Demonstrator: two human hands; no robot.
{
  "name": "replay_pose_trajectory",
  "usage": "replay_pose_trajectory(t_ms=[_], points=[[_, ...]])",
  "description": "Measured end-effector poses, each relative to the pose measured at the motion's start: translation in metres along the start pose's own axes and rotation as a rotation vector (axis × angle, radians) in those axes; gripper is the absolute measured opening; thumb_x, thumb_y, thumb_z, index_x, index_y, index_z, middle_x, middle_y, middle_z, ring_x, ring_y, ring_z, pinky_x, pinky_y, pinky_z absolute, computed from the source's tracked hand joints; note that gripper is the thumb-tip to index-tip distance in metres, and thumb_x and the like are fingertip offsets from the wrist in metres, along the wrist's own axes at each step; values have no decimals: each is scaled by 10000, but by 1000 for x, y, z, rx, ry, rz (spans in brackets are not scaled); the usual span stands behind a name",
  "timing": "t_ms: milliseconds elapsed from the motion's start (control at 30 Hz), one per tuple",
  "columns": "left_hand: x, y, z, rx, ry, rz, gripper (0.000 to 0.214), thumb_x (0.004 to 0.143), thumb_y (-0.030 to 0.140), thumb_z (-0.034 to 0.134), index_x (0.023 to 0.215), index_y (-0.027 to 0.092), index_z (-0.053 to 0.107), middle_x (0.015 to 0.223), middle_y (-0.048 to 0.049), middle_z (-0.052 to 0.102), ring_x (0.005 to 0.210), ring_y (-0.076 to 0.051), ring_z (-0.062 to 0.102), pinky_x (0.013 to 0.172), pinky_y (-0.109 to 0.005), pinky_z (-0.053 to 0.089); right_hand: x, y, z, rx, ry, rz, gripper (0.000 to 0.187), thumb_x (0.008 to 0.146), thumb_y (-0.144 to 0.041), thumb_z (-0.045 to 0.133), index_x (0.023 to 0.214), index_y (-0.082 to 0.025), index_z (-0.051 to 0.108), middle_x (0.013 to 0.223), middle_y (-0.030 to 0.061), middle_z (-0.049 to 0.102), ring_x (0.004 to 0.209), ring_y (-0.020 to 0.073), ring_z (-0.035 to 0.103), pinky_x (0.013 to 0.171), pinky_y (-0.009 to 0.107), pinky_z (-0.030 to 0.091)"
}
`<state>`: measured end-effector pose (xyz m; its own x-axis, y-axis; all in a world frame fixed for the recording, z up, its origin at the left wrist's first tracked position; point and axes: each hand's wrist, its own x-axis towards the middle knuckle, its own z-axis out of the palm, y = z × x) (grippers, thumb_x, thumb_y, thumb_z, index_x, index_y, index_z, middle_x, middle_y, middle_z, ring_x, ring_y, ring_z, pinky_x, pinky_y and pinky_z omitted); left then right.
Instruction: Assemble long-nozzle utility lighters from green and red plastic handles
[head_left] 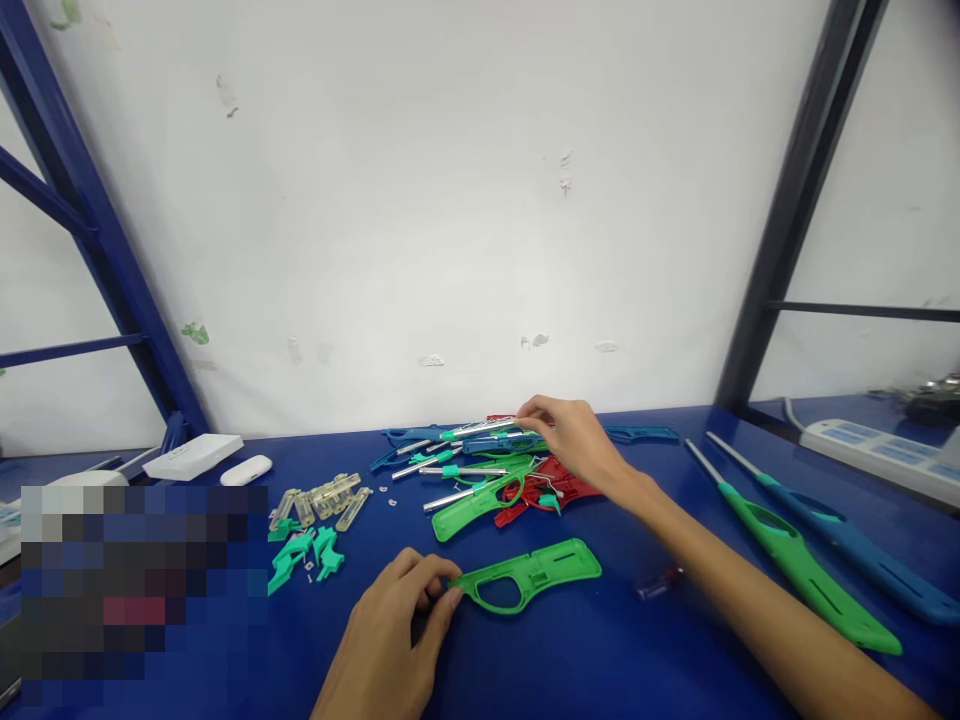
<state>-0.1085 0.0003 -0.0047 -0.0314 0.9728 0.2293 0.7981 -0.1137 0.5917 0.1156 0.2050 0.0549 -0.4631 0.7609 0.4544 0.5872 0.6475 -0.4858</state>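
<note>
My left hand (394,628) rests on the blue table (585,660), its fingers pinched on the narrow end of a green plastic lighter shell (529,575) lying flat. My right hand (574,435) reaches to the pile of lighter parts (487,470) at the back, fingers closed on a metal tube with a teal collar (480,430). The pile holds green, blue and red shells and several metal tubes.
Clear plastic tanks (322,502) and teal triggers (304,558) lie left of the pile. Two long lighters, green (795,555) and blue (855,545), lie at the right. A small red-tipped piece (660,582), a white box (193,456), a power strip (877,450) and blue shelf posts stand around.
</note>
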Motion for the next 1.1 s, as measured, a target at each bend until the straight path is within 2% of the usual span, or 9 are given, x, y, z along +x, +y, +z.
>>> replay_pose_trajectory(t_ms=[133,200,333,400,500,567,667,833,1100], points=[[-1,0,-2,-112,93,-41,374,1018,435,478,1286,237,646,958,-44,692,712,-189,648,641,-292,515,-4,-6,-15,137,22,21,316,1012,-373,640,1277,-200,644,1299,91,664,1068,227,685,908,442,589],[-2,3,-6,-224,215,-90,474,1024,493,469,1408,228,548,984,-43,689,695,-180,660,620,-286,531,-8,-13,-20,217,-17,6,313,1012,-376,641,1265,-192,648,1273,88,675,1044,221,692,890,434,595],[-8,17,-19,-486,515,-152,644,977,554,579,1515,230,437,1084,-53,702,753,-169,689,712,-288,576,-19,-34,-25,370,-147,-74,277,1011,-412,640,1142,-173,689,1113,64,728,943,191,714,829,393,605],[-12,24,-23,-551,585,-147,604,952,536,631,1463,230,525,1039,-40,715,758,-168,686,716,-278,571,-24,-45,-24,425,-196,-112,271,984,-464,659,1005,-205,736,976,49,761,893,192,727,781,346,599],[-16,27,-26,-528,644,-127,381,936,497,662,1168,203,733,815,-14,698,744,-179,670,712,-265,557,-30,-58,-21,472,-234,-135,223,937,-457,700,887,-252,774,899,41,776,827,196,731,721,311,577],[-17,25,-27,-480,658,-120,322,936,488,662,1030,199,771,728,-8,673,685,-173,648,653,-250,544,-33,-63,-19,487,-241,-135,181,919,-420,718,872,-258,783,874,30,773,787,186,721,713,307,569],[-16,22,-26,-408,647,-126,342,930,512,662,974,199,793,680,-7,667,613,-166,622,573,-236,524,-35,-67,-17,506,-263,-126,159,903,-400,734,896,-249,784,849,25,771,775,184,717,724,308,566],[-13,27,-21,-366,600,-115,298,928,495,675,923,230,811,690,1,691,648,-170,639,621,-227,540,-40,-74,-14,552,-360,-102,196,892,-418,753,929,-226,769,755,17,764,702,174,718,658,281,566],[-10,18,-20,-236,445,-45,203,944,394,658,899,282,821,786,20,768,677,-173,658,653,-240,505,-42,-74,-7,531,-453,-77,193,893,-409,760,916,-220,787,708,2,751,470,91,592,486,212,480]])
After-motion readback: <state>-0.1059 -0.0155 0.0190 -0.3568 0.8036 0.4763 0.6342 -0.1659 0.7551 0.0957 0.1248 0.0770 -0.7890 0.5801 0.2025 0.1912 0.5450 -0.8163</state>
